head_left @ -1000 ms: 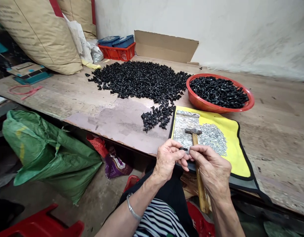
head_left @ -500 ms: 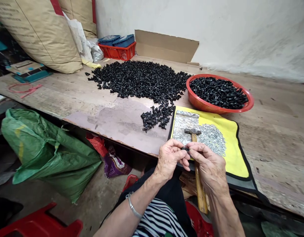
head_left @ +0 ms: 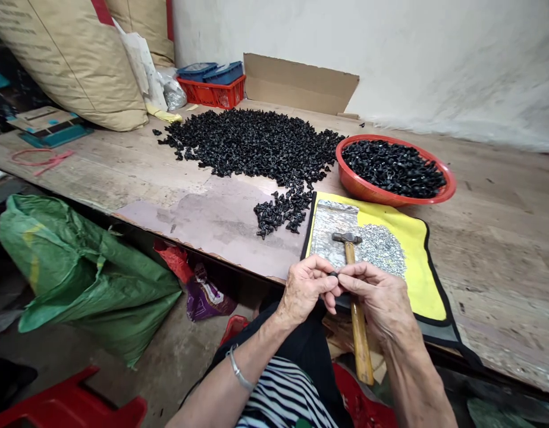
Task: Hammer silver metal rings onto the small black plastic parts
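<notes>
Between my fingertips is a small black part [head_left: 333,274], mostly covered. My left hand [head_left: 303,289] pinches it with thumb and fingers. My right hand [head_left: 376,292] meets it from the right, its thumb and fingertips pressed together at the part. A hammer [head_left: 357,324] with a wooden handle lies under and between my hands, its head on a worn metal plate [head_left: 332,221]. Beside the plate, a heap of tiny silvery pieces [head_left: 383,249] is spread on a yellow cloth [head_left: 419,261] with black edging.
A big pile of black parts [head_left: 251,142] covers the table's middle, with a smaller cluster [head_left: 283,212] nearer me. More fill a red basin [head_left: 448,189] at right. A red basket [head_left: 214,94], blue boxes, tan sacks [head_left: 78,59] and a green sack [head_left: 87,273] stand leftward.
My right fingers have closed further over the black part, so less of it shows. Both hands stay in nearly the same place, and the hammer lies as before.
</notes>
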